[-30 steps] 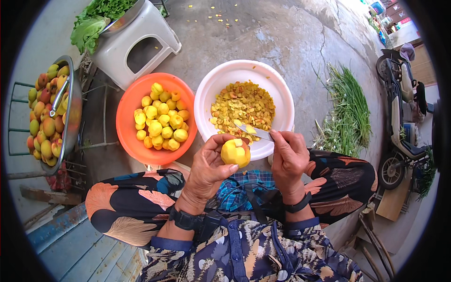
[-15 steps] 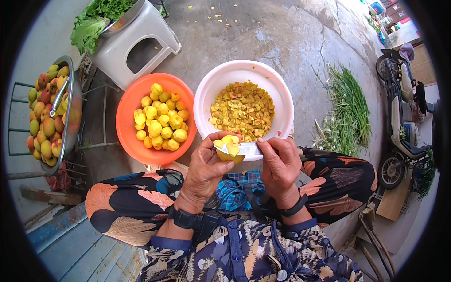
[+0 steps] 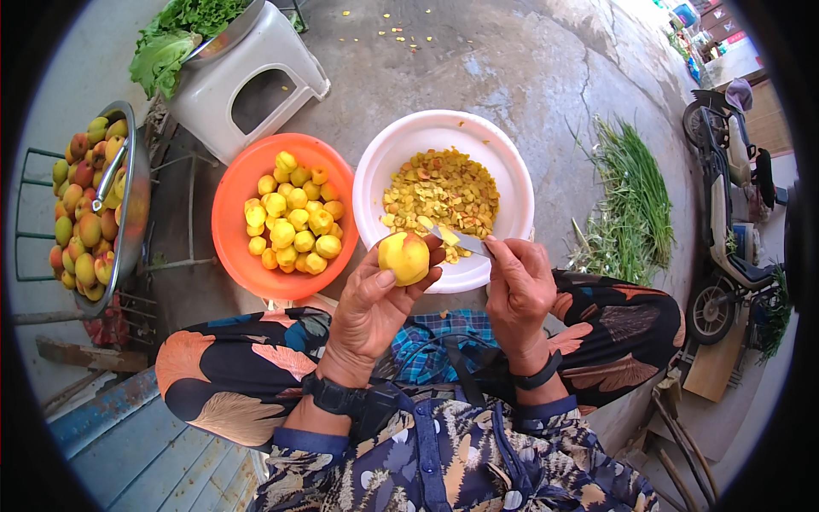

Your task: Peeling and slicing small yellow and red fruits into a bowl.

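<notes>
The left hand [image 3: 363, 311] is holding a yellow fruit [image 3: 403, 258] at the middle of the frame, its thumb pressing the near side and its fingers curling around the far side. This cupped grip is probably steadying the round, bare flesh while leaving its upper face exposed. To its right, the right hand [image 3: 522, 286] is gripping a knife [image 3: 469, 242], thumb and fingers pinching together around the mostly hidden handle. The blade is pointing toward the upper left, carrying pale slices [image 3: 445, 235] over the near part of a white basin [image 3: 514, 183]; anything slipping off would likely land among the peelings [image 3: 444, 188] there.

Left of centre, an orange basin [image 3: 232, 243] is holding peeled fruits [image 3: 294, 213], seemingly keeping them apart from the scraps. At the far left, a metal bowl [image 3: 135, 226] is holding unpeeled fruits [image 3: 88, 229]. Long greens [image 3: 631, 200] are lying on the floor [image 3: 529, 77] at right.
</notes>
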A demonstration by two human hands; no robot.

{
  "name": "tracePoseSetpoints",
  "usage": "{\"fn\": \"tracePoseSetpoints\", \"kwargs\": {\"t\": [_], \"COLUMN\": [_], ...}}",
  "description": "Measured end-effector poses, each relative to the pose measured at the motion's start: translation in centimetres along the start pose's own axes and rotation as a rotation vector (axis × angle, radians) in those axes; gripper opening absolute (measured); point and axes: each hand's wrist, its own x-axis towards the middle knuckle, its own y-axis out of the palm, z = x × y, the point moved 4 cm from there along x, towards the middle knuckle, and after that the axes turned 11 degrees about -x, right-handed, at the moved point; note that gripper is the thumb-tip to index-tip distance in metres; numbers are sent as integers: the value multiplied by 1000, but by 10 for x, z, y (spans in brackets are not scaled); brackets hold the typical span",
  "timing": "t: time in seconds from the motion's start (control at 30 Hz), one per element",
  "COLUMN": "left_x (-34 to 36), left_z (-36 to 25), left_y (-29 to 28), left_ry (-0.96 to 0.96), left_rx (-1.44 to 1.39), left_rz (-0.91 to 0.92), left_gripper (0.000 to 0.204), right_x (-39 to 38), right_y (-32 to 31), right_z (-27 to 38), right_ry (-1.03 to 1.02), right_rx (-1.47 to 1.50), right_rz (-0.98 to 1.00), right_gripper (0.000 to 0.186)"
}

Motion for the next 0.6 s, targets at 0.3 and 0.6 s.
{"fn": "tracePoseSetpoints", "kwargs": {"t": [0.3,0.6], "left_x": [-3,-2], "left_z": [6,10], "left_y": [-20,-17], "left_ry": [-42,-40], "left_rx": [-45,-57], "left_rz": [-73,11], "left_gripper": [59,63], "right_x": [-6,-7], "right_y": [-8,-3], "right_z": [41,40], "right_ry": [-307,-334], "right_rx": [39,14], "right_rz": [-33,-28], "right_gripper": [47,50]}}
